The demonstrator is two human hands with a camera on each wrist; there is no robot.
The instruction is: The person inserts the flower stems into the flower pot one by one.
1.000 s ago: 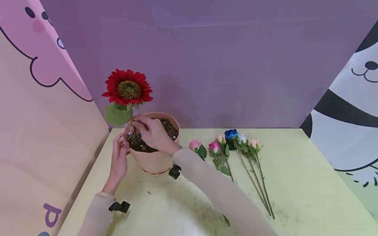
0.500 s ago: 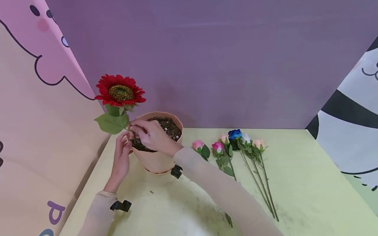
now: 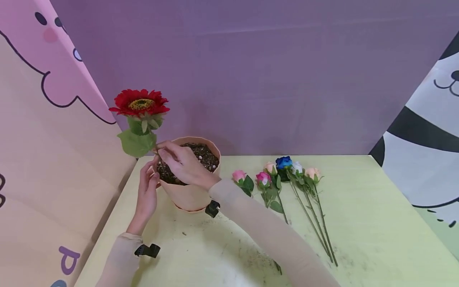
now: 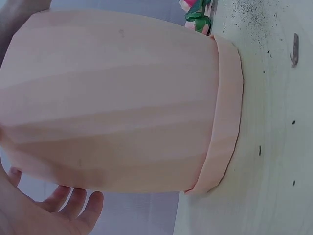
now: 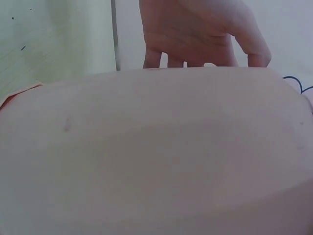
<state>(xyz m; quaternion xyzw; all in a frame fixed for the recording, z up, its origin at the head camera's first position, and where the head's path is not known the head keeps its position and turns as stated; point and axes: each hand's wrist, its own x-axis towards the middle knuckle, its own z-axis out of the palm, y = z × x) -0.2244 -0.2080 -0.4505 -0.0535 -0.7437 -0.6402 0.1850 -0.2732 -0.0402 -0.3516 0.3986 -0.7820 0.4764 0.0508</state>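
A red artificial sunflower [image 3: 140,104] with green leaves stands over the left side of a peach flowerpot [image 3: 188,198] filled with dark soil [image 3: 204,154]. My right hand [image 3: 186,164] pinches its stem just below the leaves; the stem's lower end is hidden behind the fingers. My left hand [image 3: 147,193] lies along the pot's left rim, close to the stem. The left wrist view shows fairly straight fingers [image 4: 76,203] against the pot wall [image 4: 117,98]. In the right wrist view the pot covers the right hand, and the left hand appears beyond it.
Several artificial roses lie to the right on the pale yellow table [image 3: 369,211], among them a blue rose [image 3: 283,162], a magenta rose [image 3: 263,177] and a pink rose [image 3: 238,175]. Soil crumbs dot the tabletop. A purple wall [image 3: 269,79] rises behind the pot.
The sunflower has shifted left and its bloom has tipped to face more upward, as the right hand keeps pinching the stem. The left hand has stayed by the rim.
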